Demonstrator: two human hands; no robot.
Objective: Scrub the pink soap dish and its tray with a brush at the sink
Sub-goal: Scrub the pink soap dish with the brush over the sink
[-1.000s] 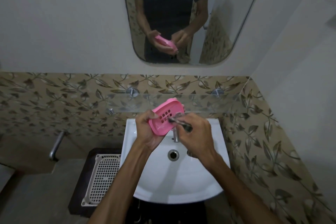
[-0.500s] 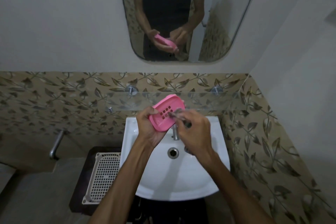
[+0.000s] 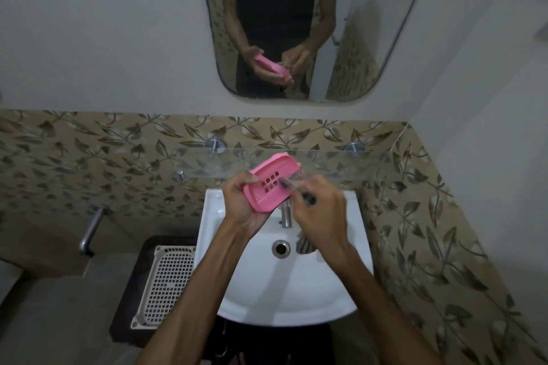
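At frame centre, above the white sink (image 3: 255, 290), the left hand (image 3: 241, 204) grips the pink soap dish (image 3: 271, 184) while the right hand's (image 3: 321, 213) fingers pinch what seems a blurred brush (image 3: 296, 188) against it.

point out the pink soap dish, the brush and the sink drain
pink soap dish (image 3: 271, 185), head view, on its slotted face
brush (image 3: 292, 185), head view, on its blurred shaft near the dish
sink drain (image 3: 280, 248), head view, on the metal ring

Mesh tray (image 3: 166, 284) left of sink (image 3: 284, 299) (apparently touching).
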